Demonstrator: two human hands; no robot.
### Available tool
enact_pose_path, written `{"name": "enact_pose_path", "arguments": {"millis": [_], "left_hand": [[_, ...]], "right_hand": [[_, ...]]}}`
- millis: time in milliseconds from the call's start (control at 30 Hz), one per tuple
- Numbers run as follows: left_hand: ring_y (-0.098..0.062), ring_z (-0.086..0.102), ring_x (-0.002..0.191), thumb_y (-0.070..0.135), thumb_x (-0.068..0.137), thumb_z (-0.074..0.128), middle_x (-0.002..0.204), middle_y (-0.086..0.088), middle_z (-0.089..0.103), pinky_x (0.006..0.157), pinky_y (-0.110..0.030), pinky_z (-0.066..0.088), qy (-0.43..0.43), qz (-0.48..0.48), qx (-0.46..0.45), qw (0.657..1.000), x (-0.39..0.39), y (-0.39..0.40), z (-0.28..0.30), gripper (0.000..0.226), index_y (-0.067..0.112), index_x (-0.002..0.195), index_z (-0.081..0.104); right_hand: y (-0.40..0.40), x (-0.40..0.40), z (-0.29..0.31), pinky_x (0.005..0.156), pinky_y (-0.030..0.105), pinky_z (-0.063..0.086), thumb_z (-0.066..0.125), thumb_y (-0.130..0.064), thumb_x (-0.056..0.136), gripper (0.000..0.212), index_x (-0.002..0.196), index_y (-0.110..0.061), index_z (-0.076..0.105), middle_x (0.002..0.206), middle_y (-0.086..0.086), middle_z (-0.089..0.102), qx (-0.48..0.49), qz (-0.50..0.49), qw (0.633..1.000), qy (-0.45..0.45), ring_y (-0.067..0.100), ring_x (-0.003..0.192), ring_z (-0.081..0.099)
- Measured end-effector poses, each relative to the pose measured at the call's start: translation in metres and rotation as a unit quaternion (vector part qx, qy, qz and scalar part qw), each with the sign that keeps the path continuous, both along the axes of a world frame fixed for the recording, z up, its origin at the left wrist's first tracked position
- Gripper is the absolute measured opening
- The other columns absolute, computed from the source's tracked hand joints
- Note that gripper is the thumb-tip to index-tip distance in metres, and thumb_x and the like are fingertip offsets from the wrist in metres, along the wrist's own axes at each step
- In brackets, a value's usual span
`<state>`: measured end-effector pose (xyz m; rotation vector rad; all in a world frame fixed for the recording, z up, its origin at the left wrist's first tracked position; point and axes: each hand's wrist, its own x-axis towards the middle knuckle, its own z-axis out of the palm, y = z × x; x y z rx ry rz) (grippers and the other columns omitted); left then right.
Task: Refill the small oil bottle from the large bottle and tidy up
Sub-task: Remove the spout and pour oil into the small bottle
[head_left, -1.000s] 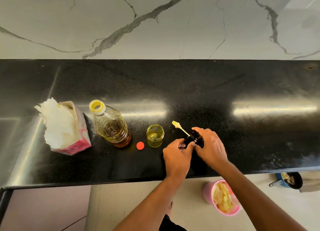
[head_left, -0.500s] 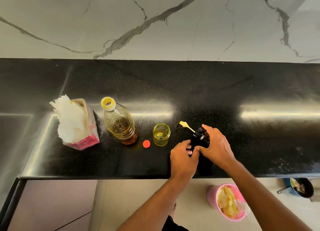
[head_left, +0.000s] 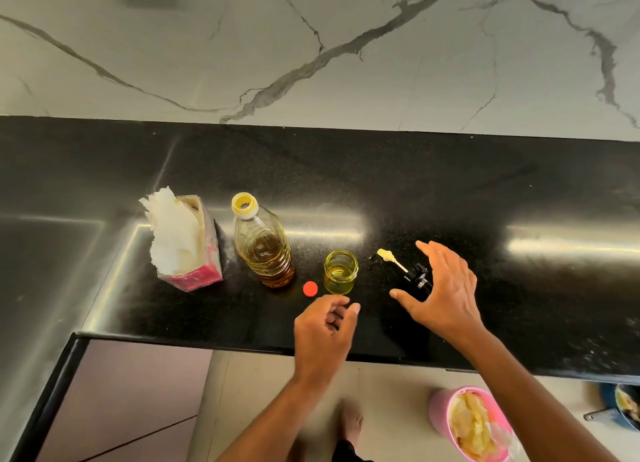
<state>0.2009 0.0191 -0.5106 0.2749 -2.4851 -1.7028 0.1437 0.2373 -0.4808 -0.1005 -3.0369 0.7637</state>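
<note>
Small oil bottle [head_left: 340, 271], a squat glass jar with no cap on, stands upright on the black countertop [head_left: 450, 191] with a shallow layer of yellow oil in the bottom. Just to its left lies a small red cap [head_left: 310, 288], flat on the counter and apart from the jar. Behind the cap stands the large bottle [head_left: 264, 245], upright, its yellow neck open, the oil inside filling roughly the lower half. Left of that sits a pink tissue box [head_left: 194, 243] with white tissue bulging out of the top.

To the right of the jar lies the black pump top [head_left: 417, 277] on its side, its pale dip tube [head_left: 390, 258] pointing back toward the jar. The right hand [head_left: 441, 297] hovers over the pump top with fingers spread wide and thumb out; it seems to be just clear of the black part, though the palm hides the contact. The left hand [head_left: 325, 326] is near the counter's front edge, just below the jar and the red cap, fingers loosely curled and holding nothing.

On the floor below the counter stands a pink bucket [head_left: 440, 413] with pale scraps in it.
</note>
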Motion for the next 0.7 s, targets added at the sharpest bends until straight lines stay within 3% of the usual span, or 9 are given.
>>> {"name": "enact_pose_path", "arguments": {"millis": [133, 300, 500, 600, 700], "left_hand": [[-0.018, 0.067, 0.067, 0.026, 0.092, 0.083, 0.076, 0.011, 0.069, 0.059, -0.031, 0.057, 0.039, 0.069, -0.051, 0.996, 0.009, -0.037, 0.000, 0.009, 0.022, 0.092, 0.074], [-0.018, 0.053, 0.063, 0.028, 0.083, 0.089, 0.076, 0.004, 0.057, 0.055, -0.026, 0.045, 0.101, 0.164, -0.085, 0.978, 0.021, -0.074, 0.014, 0.030, 0.020, 0.093, 0.062], [-0.017, 0.062, 0.112, 0.040, 0.070, 0.097, 0.122, 0.001, 0.062, 0.090, -0.034, 0.054, 0.117, 0.189, -0.033, 0.974, -0.010, -0.114, 0.053, 0.079, 0.014, 0.132, 0.055], [-0.013, 0.058, 0.130, 0.039, 0.070, 0.098, 0.136, 0.004, 0.062, 0.106, -0.037, 0.052, 0.133, 0.140, 0.001, 0.981, -0.034, -0.122, 0.078, 0.087, 0.017, 0.141, 0.052], [-0.015, 0.059, 0.133, 0.045, 0.072, 0.095, 0.139, 0.006, 0.062, 0.107, -0.033, 0.052, 0.151, 0.074, -0.017, 0.986, -0.055, -0.123, 0.095, 0.089, 0.019, 0.145, 0.052]], "right_hand": [[-0.024, 0.008, 0.004, 0.119, 0.051, 0.033, 0.087, -0.051, 0.073, 0.090, 0.149, -0.022, 0.050, 0.155, 0.004, 0.045, -0.025, 0.051, 0.993, 0.099, 0.026, 0.143, 0.043], [-0.065, 0.018, 0.016, 0.115, 0.048, 0.038, 0.078, -0.056, 0.077, 0.082, 0.145, -0.018, 0.054, 0.150, 0.001, 0.051, -0.065, 0.116, 0.980, 0.145, 0.020, 0.140, 0.048], [-0.109, 0.020, 0.020, 0.109, 0.052, 0.050, 0.076, -0.066, 0.075, 0.092, 0.148, -0.021, 0.045, 0.147, -0.001, 0.051, -0.141, 0.085, 0.981, 0.103, 0.018, 0.138, 0.049], [-0.129, 0.022, 0.033, 0.106, 0.046, 0.053, 0.083, -0.063, 0.075, 0.089, 0.146, -0.022, 0.047, 0.141, -0.004, 0.055, -0.169, 0.054, 0.976, 0.126, 0.016, 0.130, 0.053], [-0.154, 0.016, 0.049, 0.112, 0.041, 0.048, 0.091, -0.052, 0.072, 0.093, 0.148, -0.025, 0.044, 0.145, -0.005, 0.053, -0.157, 0.081, 0.976, 0.128, 0.013, 0.134, 0.050]]}}
